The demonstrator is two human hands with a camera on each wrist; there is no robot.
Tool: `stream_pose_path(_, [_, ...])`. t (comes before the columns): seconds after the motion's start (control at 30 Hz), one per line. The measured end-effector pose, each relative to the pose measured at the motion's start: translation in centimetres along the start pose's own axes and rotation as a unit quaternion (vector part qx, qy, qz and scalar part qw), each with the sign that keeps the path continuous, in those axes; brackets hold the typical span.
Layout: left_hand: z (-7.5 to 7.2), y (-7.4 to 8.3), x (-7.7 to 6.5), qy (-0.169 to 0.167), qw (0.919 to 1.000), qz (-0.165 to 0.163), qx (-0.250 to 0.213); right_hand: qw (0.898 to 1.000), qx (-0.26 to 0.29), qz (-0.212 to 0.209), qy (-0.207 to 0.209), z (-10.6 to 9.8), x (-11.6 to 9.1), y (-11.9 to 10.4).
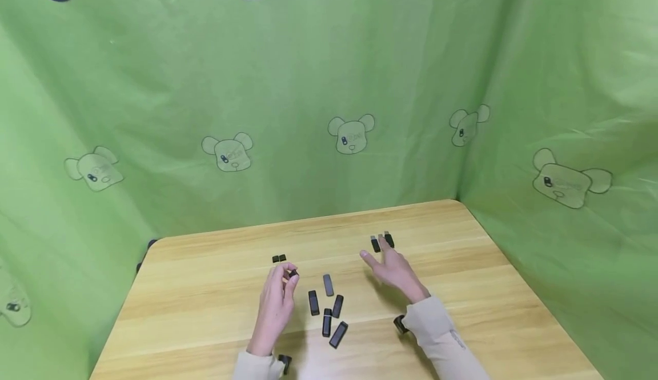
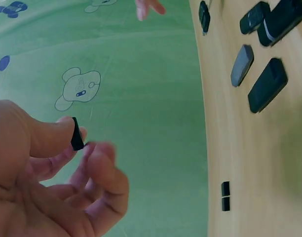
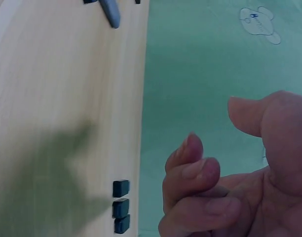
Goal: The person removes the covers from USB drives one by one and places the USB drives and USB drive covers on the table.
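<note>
In my left hand (image 1: 276, 306) I pinch a small black cap (image 2: 77, 134) between thumb and fingers, above the table. Two similar black caps (image 1: 279, 258) lie side by side just beyond that hand. My right hand (image 1: 394, 271) hovers over the table's right side with thumb spread and fingers loosely bent, holding nothing. By its fingertips lie a few black USB flash drives (image 1: 375, 245) in a row, metal plugs pointing to the back; the fingers partly cover them in the head view. Between my hands lie several capped black flash drives (image 1: 314, 303) and a grey one (image 1: 328, 285).
The wooden table (image 1: 462, 323) reaches back to a green curtain (image 1: 288, 83) with bear prints, which also encloses both sides. Dark wrist camera mounts (image 1: 401, 324) show at both sleeves.
</note>
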State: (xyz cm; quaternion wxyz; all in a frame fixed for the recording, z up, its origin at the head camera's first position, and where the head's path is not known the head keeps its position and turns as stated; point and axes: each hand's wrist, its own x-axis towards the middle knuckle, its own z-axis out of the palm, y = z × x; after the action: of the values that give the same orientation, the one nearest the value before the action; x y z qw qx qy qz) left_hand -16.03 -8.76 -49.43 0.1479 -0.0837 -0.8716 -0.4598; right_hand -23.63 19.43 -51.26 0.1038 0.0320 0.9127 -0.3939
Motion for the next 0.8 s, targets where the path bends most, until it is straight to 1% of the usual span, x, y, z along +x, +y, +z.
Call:
stream_pose_path(0.1, [-0.1,-0.2,1.0,0.037,0.998,0.021,0.047,1.0,-0.002,-0.014,0.005,-0.2,-0.5,-0.5])
stream_pose_path(0.2, [-0.2,-0.7,2.2,0.057,0.9945,0.03,0.082,1.0,0.0,-0.021,0.012,-0.5,-1.2,-1.1])
stream_pose_path(0.33, [-0.5,-1.5,3.6,0.05,0.9907,0.037,0.121,1.0,0.012,-0.02,0.013,-0.9,-2.2,-1.8])
stream_pose_path(0.43, [-0.4,-2.1,4.5,0.037,0.9876,0.053,0.144,0.999,0.023,-0.028,0.012,-1.2,-3.2,-2.4])
stream_pose_path(0.5, [-0.2,-2.4,5.1,0.03,0.9858,0.063,0.153,0.999,0.023,-0.046,0.017,-1.4,-3.9,-2.7])
stream_pose_path(0.57, [0.0,-2.8,5.6,0.025,0.9836,0.073,0.163,0.997,0.018,-0.066,0.03,-1.5,-4.6,-3.0])
stream_pose_path(0.67, [0.5,-3.6,6.3,0.021,0.9806,0.08,0.178,0.994,0.009,-0.098,0.051,-1.5,-5.4,-3.3])
stream_pose_path(0.8, [1.0,-4.8,7.3,0.019,0.9773,0.086,0.193,0.989,0.002,-0.127,0.07,-1.3,-6.5,-3.6])
